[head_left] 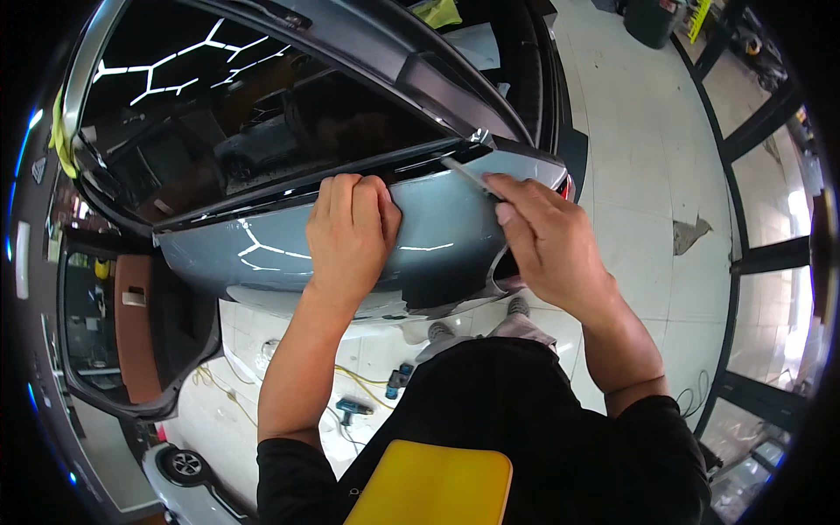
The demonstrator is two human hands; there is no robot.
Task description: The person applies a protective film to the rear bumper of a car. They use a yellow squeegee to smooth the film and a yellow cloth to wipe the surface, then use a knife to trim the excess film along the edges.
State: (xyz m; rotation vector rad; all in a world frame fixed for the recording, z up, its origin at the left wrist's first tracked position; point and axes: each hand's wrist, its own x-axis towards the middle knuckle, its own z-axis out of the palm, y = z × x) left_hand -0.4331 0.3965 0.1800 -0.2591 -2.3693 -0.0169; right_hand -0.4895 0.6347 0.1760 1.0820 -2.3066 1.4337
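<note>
A blue-grey car door panel (pixel 437 210) lies in front of me, below a dark side window (pixel 236 114). My left hand (pixel 350 223) rests at the panel's upper edge beside the black window trim (pixel 289 188). Its fingers are curled closed, and whatever they pinch is hidden. In my right hand (pixel 547 232) is a slim, pale, blade-like tool (pixel 465 173), gripped between thumb and fingers. The tool's tip points up and left, reaching the trim near the window's rear corner. Its exact kind is unclear.
Below my chest is a yellow rectangular panel (pixel 433 486). On the tiled floor lie power drills (pixel 353 409) and yellow cords (pixel 359 381). A detached car door with a brown panel (pixel 136 328) stands at left. Glass-paned black framing (pixel 770 254) runs along the right.
</note>
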